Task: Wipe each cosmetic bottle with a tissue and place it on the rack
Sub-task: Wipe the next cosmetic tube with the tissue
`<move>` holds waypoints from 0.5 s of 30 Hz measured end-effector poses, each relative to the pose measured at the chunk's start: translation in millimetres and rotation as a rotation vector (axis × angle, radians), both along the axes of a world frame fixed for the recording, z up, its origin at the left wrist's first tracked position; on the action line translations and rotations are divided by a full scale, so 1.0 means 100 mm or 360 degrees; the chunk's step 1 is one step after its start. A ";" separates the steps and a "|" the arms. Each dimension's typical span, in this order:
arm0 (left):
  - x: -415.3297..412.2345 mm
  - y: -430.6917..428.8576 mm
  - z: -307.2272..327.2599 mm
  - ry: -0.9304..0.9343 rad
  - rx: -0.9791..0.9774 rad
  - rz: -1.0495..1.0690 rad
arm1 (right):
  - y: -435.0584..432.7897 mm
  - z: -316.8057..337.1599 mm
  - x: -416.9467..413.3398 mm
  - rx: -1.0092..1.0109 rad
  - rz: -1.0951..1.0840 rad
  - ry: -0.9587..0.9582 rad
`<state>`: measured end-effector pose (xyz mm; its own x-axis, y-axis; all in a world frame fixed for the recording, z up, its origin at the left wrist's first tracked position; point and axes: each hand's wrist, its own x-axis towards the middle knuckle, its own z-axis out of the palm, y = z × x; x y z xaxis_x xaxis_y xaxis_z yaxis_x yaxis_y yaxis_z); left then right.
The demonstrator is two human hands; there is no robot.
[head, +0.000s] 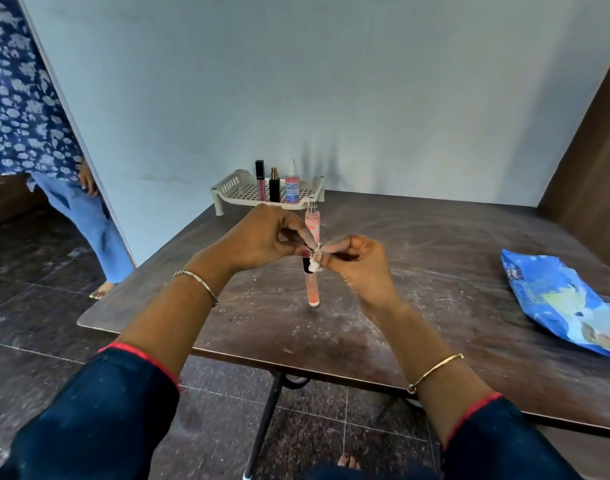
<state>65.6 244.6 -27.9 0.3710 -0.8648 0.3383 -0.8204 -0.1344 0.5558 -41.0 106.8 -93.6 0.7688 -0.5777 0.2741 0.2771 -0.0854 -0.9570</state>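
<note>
White slotted rack (232, 188), beyond L hand (262, 237), holds 3 upright items: lip-gloss tube (260, 183), black perfume bottle (274, 189), pink bottle w/ clear cap (292, 189). L hand pinches a small black cosmetic item (306, 266), type unclear. R hand (355, 261), just beside, pinches a crumpled white tissue (316, 263) against it. Tall pink spray bottle (312, 289) stands on table (435, 254) behind both hands' fingertips. Blue tissue pack (566, 303) lies well R of R hand.
</note>
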 end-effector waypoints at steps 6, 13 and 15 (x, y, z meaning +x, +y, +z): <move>-0.01 -0.01 -0.03 0.0074 -0.0012 0.0012 | -0.04 -0.06 -0.04 -0.0096 0.0121 0.0011; 0.03 -0.01 -0.03 0.0109 0.0037 0.0014 | -0.15 -0.21 -0.05 -0.0480 0.0224 0.0413; 0.01 -0.03 -0.02 0.0129 0.0046 -0.0007 | -0.19 -0.32 -0.07 -0.0776 0.0215 0.0593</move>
<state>66.6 241.9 -30.3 0.3922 -0.8755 0.2823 -0.7736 -0.1479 0.6162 -47.9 87.3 -125.5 0.9210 -0.3449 0.1809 -0.0290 -0.5238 -0.8513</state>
